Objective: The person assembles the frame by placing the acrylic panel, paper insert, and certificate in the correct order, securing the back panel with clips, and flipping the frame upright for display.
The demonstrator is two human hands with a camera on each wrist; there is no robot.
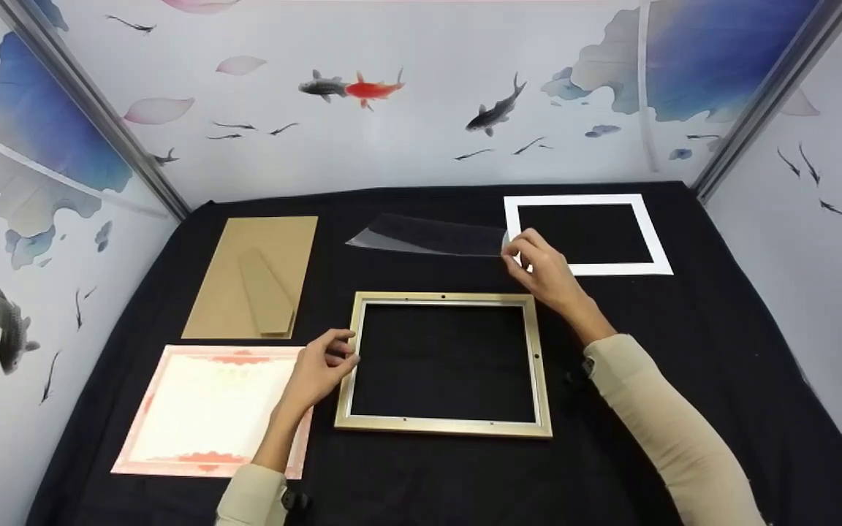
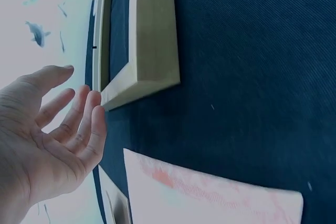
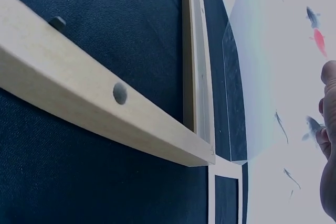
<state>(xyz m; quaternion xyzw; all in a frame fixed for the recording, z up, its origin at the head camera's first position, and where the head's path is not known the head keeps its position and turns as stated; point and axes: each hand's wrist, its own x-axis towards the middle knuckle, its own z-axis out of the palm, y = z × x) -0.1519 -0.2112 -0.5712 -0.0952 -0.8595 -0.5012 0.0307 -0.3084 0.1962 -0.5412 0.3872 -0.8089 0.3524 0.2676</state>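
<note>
A clear plastic sheet (image 1: 435, 237), slightly bowed, is held up behind the frame. My right hand (image 1: 544, 274) pinches its right end between thumb and fingers. In the right wrist view the sheet (image 3: 254, 72) stands beyond the frame, with the hand (image 3: 329, 135) cut off at the edge. A gold picture frame (image 1: 443, 427) lies at the middle of the black cloth. My left hand (image 1: 321, 369) is beside its left rail, fingers loosely bent and holding nothing. From the left wrist view, its palm shows, fingertips close to the frame (image 2: 155, 30); contact is unclear.
A pink-bordered certificate (image 1: 202, 394) lies at the left, partly under the left forearm. Behind it is a brown backboard (image 1: 213, 299) with a stand leg (image 1: 264, 292). A white mat (image 1: 626, 269) lies at the back right. Printed panels (image 1: 421, 146) enclose the table.
</note>
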